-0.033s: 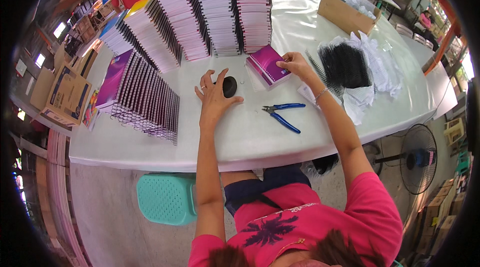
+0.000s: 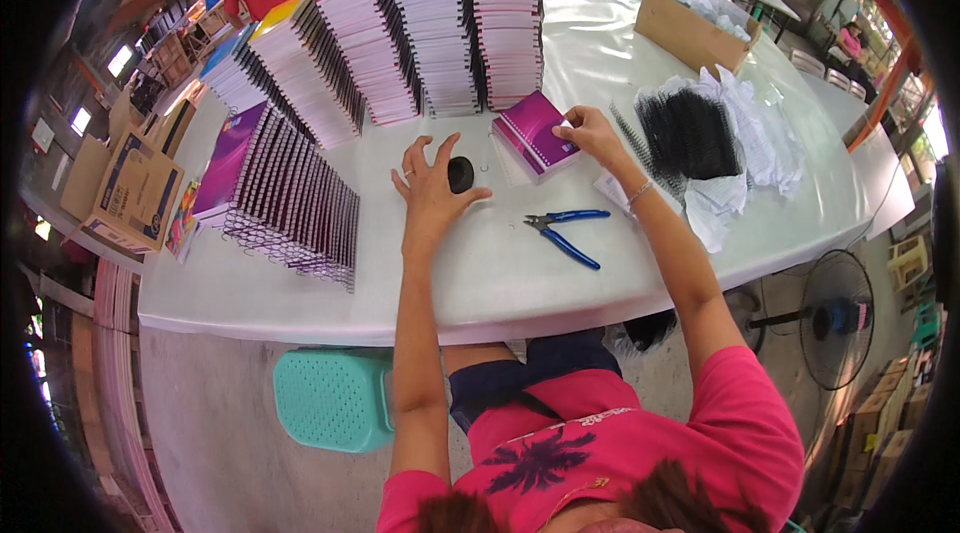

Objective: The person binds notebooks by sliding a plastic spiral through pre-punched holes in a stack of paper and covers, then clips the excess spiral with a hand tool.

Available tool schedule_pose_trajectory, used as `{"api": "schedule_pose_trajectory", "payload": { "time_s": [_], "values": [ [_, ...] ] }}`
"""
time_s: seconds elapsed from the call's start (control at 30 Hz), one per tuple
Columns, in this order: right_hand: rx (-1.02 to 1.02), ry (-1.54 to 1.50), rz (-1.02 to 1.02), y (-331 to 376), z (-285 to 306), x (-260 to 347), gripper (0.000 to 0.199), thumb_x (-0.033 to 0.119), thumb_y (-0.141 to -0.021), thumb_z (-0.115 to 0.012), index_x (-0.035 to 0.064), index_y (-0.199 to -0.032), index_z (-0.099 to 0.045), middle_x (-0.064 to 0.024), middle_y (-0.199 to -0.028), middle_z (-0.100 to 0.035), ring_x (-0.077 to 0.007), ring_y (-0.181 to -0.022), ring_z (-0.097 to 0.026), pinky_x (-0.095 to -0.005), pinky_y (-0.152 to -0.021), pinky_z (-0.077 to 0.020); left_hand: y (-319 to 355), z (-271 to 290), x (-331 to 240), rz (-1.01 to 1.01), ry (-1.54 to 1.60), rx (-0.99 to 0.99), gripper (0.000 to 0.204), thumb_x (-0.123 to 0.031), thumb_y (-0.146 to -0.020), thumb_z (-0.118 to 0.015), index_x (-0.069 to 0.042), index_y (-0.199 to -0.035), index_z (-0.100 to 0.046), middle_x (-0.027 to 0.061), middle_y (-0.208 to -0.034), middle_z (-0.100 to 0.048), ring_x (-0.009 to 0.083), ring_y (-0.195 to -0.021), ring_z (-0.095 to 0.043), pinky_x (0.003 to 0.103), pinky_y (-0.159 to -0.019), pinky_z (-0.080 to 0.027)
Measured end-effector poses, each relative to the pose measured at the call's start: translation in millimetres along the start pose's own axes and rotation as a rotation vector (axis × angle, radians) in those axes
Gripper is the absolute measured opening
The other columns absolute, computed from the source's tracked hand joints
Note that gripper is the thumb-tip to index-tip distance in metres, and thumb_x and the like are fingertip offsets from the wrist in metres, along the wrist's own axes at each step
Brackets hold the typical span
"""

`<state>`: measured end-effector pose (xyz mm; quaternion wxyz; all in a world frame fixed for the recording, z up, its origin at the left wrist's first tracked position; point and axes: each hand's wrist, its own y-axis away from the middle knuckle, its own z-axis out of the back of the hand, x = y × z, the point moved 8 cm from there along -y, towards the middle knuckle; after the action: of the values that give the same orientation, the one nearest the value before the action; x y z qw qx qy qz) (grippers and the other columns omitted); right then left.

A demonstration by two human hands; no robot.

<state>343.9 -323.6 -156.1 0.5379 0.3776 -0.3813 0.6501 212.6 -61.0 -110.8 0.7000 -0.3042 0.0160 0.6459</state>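
Observation:
Purple-covered notebooks or pads [image 2: 540, 138] lie in a low stack on the table. At their right edge, my right hand [image 2: 592, 133] pinches the purple notebook with thumb and fingers. My left hand [image 2: 430, 188] is open, fingers spread and curved around a small black round object [image 2: 460, 174]; I cannot tell whether it touches it. A tiny wire piece [image 2: 484, 169] lies just right of the black object. Wire cutters with blue handles [image 2: 568, 233] rest on the table between my forearms.
Spiral-bound purple notebooks [image 2: 290, 198] stand stacked at left. Tall notebook stacks [image 2: 440, 43] line the back. Black binding coils [image 2: 690, 133] lie on crumpled paper [image 2: 765, 138] at right, near a carton of paper [image 2: 690, 28]. A fan [image 2: 835, 318] and teal stool [image 2: 333, 401] stand below.

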Motion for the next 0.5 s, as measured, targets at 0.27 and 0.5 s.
{"api": "schedule_pose_trajectory", "payload": {
  "time_s": [0.27, 0.5],
  "values": [
    [-0.021, -0.537, 0.107, 80.3, -25.5, 70.4, 0.019, 0.007, -0.091, -0.067, 0.0015, -0.106, -0.057, -0.0026, -0.088, -0.063, -0.0077, -0.076, -0.058, -0.0233, -0.068, -0.0493, -6.8, -37.1, -52.4, 0.341, 1.222, -0.021, 0.054, -0.031, -0.097, -0.063, -0.003, -0.139, -0.042, 0.0106, -0.122, -0.052, 0.0187, -0.105, -0.053, 0.033, -0.090, -0.044],
    [-0.143, -0.209, 0.209, 118.2, 23.5, 63.3, 0.024, 0.013, -0.091, -0.068, 0.0057, -0.112, -0.059, -0.0029, -0.096, -0.062, -0.0107, -0.084, -0.059, -0.0269, -0.077, -0.0490, 5.4, 11.2, -57.7, 0.073, 0.990, 0.054, 0.022, -0.018, -0.102, -0.051, -0.001, -0.114, -0.051, 0.0131, -0.103, -0.059, 0.0206, -0.093, -0.056, 0.031, -0.087, -0.044]
  ]
}}
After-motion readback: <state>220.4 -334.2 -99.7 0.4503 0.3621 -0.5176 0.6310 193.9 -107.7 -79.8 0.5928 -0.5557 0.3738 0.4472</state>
